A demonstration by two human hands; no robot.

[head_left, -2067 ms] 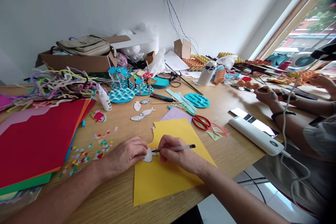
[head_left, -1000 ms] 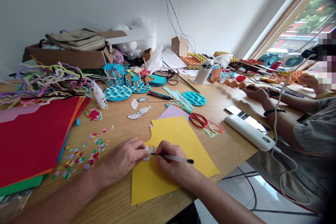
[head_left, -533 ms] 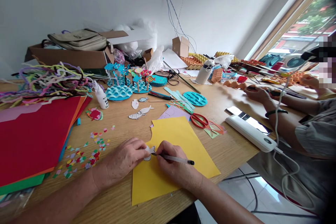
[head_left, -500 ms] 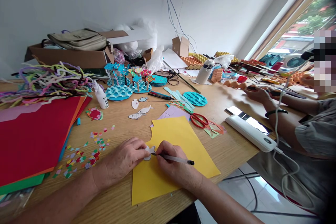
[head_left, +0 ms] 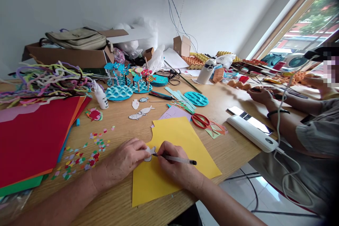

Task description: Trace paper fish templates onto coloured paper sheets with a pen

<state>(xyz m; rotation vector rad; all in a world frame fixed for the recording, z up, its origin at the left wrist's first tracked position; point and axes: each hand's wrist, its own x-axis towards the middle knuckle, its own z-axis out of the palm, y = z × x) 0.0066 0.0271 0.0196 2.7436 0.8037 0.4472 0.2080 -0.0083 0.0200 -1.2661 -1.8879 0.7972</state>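
A yellow sheet of paper (head_left: 180, 130) lies on the wooden table, with a small white fish cutout (head_left: 149, 154) near its left edge. The fingertips of my left hand (head_left: 129, 157) press on the left part of the cutout, fingers held together. My right hand (head_left: 174, 166) is closed round a pen (head_left: 182, 160), its tip at the cutout's tail end. Beyond the sheet lie more white fish cutouts (head_left: 141, 112) and a lilac sheet (head_left: 174, 112). Red-handled scissors (head_left: 201, 120) rest just right of the lilac sheet.
Colored sheets (head_left: 31, 137) and paper bits (head_left: 92, 152) lie at left, with a glue bottle (head_left: 100, 95) behind. Blue wavy discs (head_left: 119, 93) stand further back. At right are a white power bank (head_left: 251, 134), a phone and another person's hands.
The whole view has shifted very slightly. My hands, the pen and the cutout stay in nearly the same places on the yellow sheet.
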